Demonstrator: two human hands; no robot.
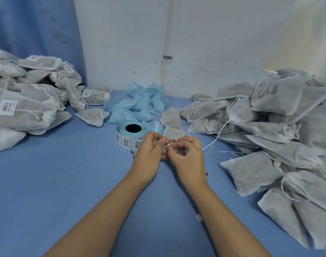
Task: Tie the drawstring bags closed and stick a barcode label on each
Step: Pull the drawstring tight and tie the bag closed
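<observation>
- My left grip (151, 148) and right grip (188, 154) both pinch the thin white drawstring (169, 144).
- Its small grey mesh bag (175, 134) lies just right of the blue barcode label roll (130, 135).

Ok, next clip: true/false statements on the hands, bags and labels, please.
1. Both the left hand and the right hand pinch the drawstring of one bag. True.
2. The label roll lies right of both hands. False: the label roll sits just beyond the left hand.
3. The left pile holds labelled bags. True.
4. The right pile carries barcode labels. False: the right pile shows none.
5. Blue backing strips lie heaped near the wall. True.
</observation>
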